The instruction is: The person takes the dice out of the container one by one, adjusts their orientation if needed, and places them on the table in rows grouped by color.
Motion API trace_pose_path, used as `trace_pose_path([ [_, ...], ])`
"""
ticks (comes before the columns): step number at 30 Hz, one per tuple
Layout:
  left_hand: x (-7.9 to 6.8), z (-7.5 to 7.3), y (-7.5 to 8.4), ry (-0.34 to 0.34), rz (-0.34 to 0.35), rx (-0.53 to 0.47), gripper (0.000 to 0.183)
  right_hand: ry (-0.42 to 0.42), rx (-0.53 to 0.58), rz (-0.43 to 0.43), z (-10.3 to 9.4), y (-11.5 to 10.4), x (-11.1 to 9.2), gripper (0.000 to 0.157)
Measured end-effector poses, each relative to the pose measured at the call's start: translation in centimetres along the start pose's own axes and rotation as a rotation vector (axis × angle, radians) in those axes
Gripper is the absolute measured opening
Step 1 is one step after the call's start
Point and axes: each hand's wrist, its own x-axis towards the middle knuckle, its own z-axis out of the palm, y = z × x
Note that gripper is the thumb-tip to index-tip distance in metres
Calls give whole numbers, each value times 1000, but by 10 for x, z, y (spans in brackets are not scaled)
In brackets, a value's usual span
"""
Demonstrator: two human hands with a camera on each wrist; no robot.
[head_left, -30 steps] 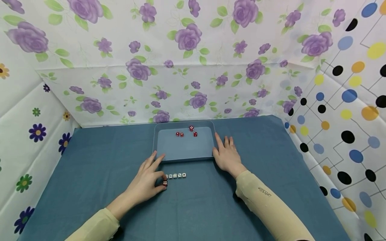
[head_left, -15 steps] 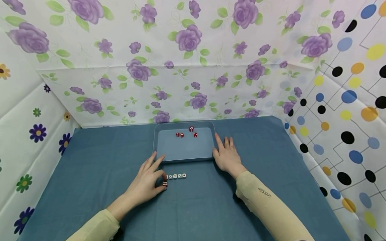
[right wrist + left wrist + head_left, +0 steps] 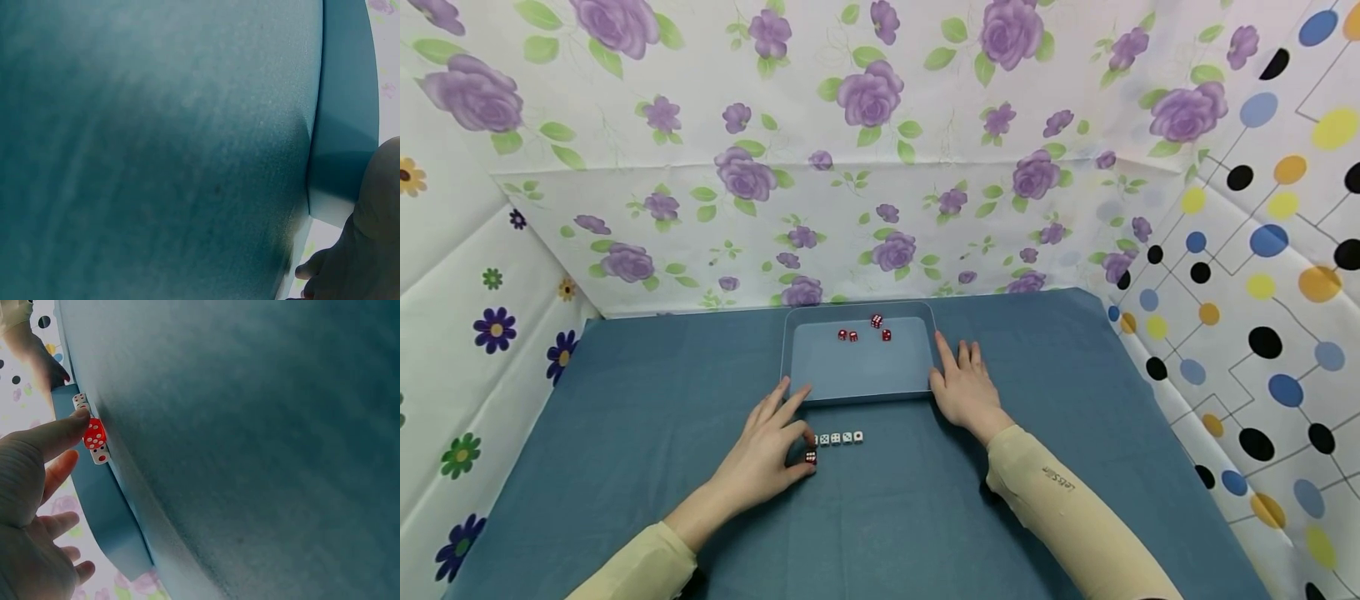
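Observation:
My left hand [image 3: 758, 454] pinches a red die [image 3: 95, 434] between thumb and forefinger, its other fingers spread toward the tray's near left corner. The die shows six white pips in the head view. Just beyond it runs a row of several white dice [image 3: 836, 439], its left end partly hidden by the forefinger. My right hand [image 3: 966, 387] rests at the right edge of a blue-grey tray [image 3: 865, 398], forefinger stretched along the rim. Inside the tray, toward the back, lie several red dice [image 3: 876, 321].
A blue cloth [image 3: 880, 533] covers the table. Behind it stands a purple-flowered backdrop [image 3: 895, 250]. A dotted sheet [image 3: 1262, 342] closes the right side, and a flowered sheet [image 3: 493, 329] the left.

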Motion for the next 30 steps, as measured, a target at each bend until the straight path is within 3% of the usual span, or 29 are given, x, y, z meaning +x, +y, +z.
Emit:
trace_pose_path([
  [8,4,-2,-1,-1,0,-37,37,2,-1,6,-2,0,0,65],
  [17,13,-6,1,62,31,-85,43,0,2,3,-2,0,1,65],
  [30,61,-16,1,78,-2,-125,36,5,7,-1,1,1,1,65],
])
